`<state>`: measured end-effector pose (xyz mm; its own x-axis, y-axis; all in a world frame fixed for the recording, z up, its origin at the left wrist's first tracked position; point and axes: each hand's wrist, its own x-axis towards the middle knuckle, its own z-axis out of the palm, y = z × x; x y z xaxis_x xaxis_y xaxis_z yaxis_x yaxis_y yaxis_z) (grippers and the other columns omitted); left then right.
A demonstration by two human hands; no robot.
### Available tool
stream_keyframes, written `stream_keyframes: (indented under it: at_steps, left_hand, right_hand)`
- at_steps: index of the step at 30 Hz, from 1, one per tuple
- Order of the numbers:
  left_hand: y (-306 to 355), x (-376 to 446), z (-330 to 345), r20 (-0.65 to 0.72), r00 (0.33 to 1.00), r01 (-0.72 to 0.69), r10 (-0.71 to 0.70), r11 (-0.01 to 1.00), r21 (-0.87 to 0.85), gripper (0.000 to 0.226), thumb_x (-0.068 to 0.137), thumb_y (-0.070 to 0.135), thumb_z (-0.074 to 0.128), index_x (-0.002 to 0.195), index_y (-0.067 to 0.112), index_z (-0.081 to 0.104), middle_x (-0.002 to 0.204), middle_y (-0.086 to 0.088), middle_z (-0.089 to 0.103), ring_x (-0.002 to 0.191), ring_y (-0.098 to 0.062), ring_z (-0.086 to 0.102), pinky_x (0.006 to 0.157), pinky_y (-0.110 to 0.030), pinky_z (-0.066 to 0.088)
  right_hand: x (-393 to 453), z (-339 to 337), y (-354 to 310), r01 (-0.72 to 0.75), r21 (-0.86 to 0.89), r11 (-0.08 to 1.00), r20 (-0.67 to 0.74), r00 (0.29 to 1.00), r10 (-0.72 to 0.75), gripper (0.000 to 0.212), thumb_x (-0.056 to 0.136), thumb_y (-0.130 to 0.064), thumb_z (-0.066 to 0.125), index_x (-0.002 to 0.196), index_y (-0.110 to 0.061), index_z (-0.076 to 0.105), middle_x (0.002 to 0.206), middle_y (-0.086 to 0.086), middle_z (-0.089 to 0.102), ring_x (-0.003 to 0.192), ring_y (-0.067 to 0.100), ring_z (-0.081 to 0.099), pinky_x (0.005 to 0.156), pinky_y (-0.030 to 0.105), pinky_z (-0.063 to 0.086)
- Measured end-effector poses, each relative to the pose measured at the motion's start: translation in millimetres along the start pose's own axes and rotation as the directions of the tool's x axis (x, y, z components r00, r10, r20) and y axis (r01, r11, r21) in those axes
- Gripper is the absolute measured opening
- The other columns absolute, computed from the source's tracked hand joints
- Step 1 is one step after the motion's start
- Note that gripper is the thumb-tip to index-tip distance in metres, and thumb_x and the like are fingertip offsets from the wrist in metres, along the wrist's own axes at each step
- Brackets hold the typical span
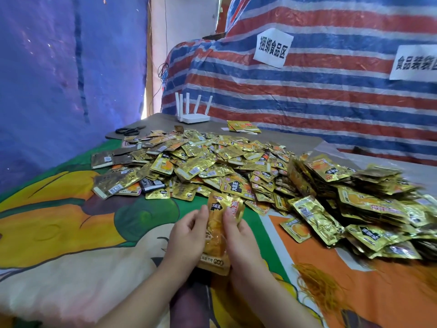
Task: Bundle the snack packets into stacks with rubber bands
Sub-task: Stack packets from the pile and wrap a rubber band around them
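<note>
Squaring-up time: the left hand (pixel 189 235) and right hand (pixel 238 237) clasp a small stack of packets (pixel 218 230) from either side, fingers curled, just in front of the big packet pile (pixel 212 162). Next move, I reckon: reach the rubber bands (pixel 316 285), right of the stack.

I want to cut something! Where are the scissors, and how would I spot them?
Start at the white plastic router with upright antennas on the far end of the brown table. Look left, near that table's left edge: the black-handled scissors lie flat there. They are dark and looped, unlike the shiny gold snack packets heaped beside them.
</note>
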<state>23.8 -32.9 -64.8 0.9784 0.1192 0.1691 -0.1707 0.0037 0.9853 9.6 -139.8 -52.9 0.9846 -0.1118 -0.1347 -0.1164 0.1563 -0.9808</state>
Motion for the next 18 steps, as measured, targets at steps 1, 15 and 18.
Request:
stream_keyframes:
  at_steps: [1,15,18]
  left_hand:
    - [-0.8,0.4,-1.0,-0.024,1.0,-0.007,0.008,1.0,0.015,0.039,0.096,0.048,0.05,0.08,0.017,0.066,0.072,-0.01,0.069,0.068,-0.03,0.064,0.068,-0.046,0.053]
    - [-5.3,0.7,0.8,-0.022,1.0,-0.001,0.004,0.993,0.116,0.032,0.086,0.059,0.046,0.086,0.034,0.065,0.083,0.025,0.071,0.077,0.005,0.067,0.062,-0.008,0.048]
    - [-8.5,3.7,0.3,-0.066,0.998,-0.012,0.022,0.989,0.15,0.028,0.097,0.045,0.047,0.084,0.03,0.066,0.08,0.021,0.071,0.075,0.001,0.066,0.06,-0.011,0.048]
  right_hand:
    - [0.0,3.0,2.0,0.015,-0.003,1.0,-0.019,1.0,-0.015,0.063,0.075,-0.067,0.056,0.112,-0.016,0.065,0.097,0.006,0.077,0.089,0.023,0.075,0.088,0.048,0.059]
    - [3.6,0.3,1.2,0.089,-0.103,0.991,0.055,0.995,-0.084,0.042,0.09,-0.063,0.045,0.117,-0.033,0.056,0.11,-0.009,0.072,0.101,0.01,0.069,0.097,0.038,0.053]
    - [2.5,2.7,4.3,0.082,-0.175,0.981,0.045,0.996,-0.075,0.029,0.099,-0.055,0.042,0.117,-0.035,0.052,0.115,-0.012,0.067,0.108,0.01,0.065,0.102,0.038,0.049]
